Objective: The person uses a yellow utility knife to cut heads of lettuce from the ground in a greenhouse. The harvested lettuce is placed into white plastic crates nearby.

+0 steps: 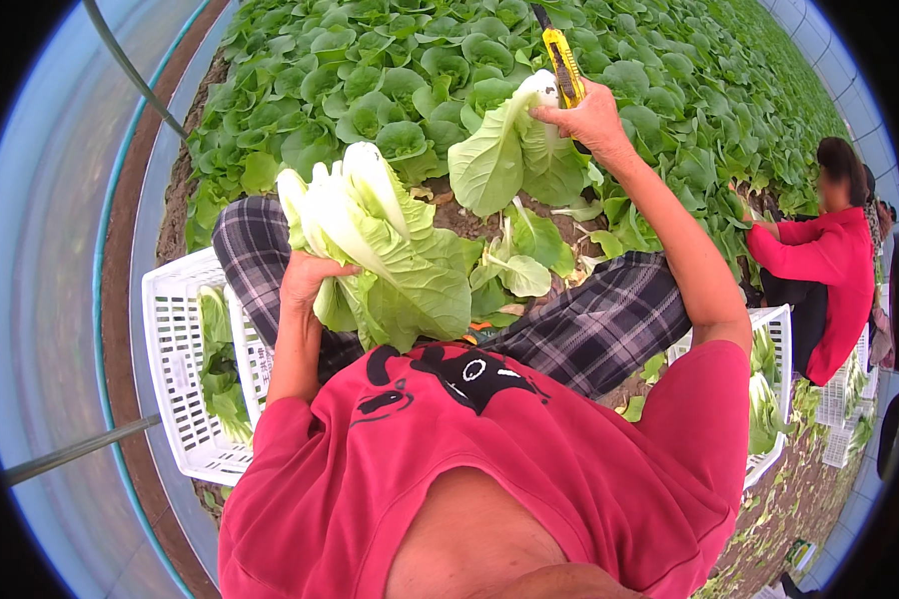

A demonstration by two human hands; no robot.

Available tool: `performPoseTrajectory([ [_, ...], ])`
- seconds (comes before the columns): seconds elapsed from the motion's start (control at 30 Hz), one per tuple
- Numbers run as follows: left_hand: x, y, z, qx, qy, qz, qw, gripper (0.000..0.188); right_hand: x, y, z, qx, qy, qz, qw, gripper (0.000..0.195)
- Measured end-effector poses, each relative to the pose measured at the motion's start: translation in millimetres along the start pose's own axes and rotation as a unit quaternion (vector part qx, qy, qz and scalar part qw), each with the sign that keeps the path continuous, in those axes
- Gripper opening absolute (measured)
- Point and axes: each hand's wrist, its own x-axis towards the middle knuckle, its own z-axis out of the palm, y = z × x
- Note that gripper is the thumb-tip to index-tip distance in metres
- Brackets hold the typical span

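Note:
Several heads of leafy cabbage [389,254] are bunched in my left hand [311,281], their white stem ends turned up and away from me. My right hand [588,120] grips a yellow utility knife [562,64] with a dark end pointing away. That same hand also pinches one more leafy green [498,150] by its white base, and its leaves hang down over the soil. Between my knees, loose trimmed leaves [521,262] lie on the ground.
Dense rows of growing greens [404,90] spread ahead. A white plastic crate [187,449] with greens stands at my left, another crate [775,442] at my right. Further right a person in red [831,254] crouches by the plants. Plastic sheeting [45,262] and a metal pole [82,449] border the left.

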Motion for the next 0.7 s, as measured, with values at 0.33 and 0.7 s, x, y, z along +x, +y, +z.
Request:
performPoseTrajectory([
  [0.33, 21, -2, 70, 0.086, -0.075, 0.143, 0.983, 0.075, -28, -68, 13, 0.136, -0.125, 0.026, 0.982, 0.032],
  [0.7, -5, 2, 79, 0.176, -0.074, 0.276, 0.942, 0.084, -26, -119, 32, 0.224, -0.255, 0.032, 0.94, 0.027],
])
